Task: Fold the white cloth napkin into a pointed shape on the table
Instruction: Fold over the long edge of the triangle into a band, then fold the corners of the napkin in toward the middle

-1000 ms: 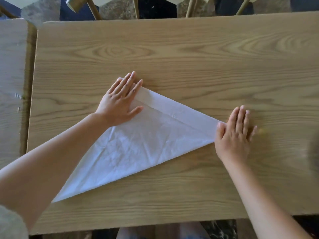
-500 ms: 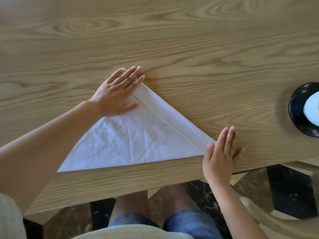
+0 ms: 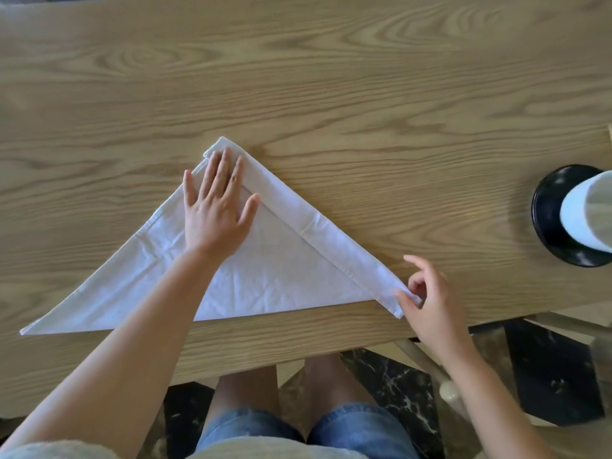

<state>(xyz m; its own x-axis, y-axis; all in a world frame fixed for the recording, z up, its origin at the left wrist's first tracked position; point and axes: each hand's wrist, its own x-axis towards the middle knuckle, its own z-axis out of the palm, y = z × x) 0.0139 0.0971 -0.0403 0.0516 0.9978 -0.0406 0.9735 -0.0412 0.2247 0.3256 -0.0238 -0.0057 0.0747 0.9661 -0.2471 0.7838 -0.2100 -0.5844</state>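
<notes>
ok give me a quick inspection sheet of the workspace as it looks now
surface: light wooden table, grain running left to right, near edge toward the person
job's things: white cloth napkin lies flat as a wide triangle, apex pointing away from the person, a folded band along its right edge
clutter: black round dish at the right edge of the table with a white cylindrical item standing on it, apart from the napkin
grips: left hand pressed flat, fingers spread, near the apex; right hand pinches the napkin's right corner between thumb and finger
cables: nothing seen
surroundings: dark marbled floor, pale chair frame, the person's knees in denim shorts
</notes>
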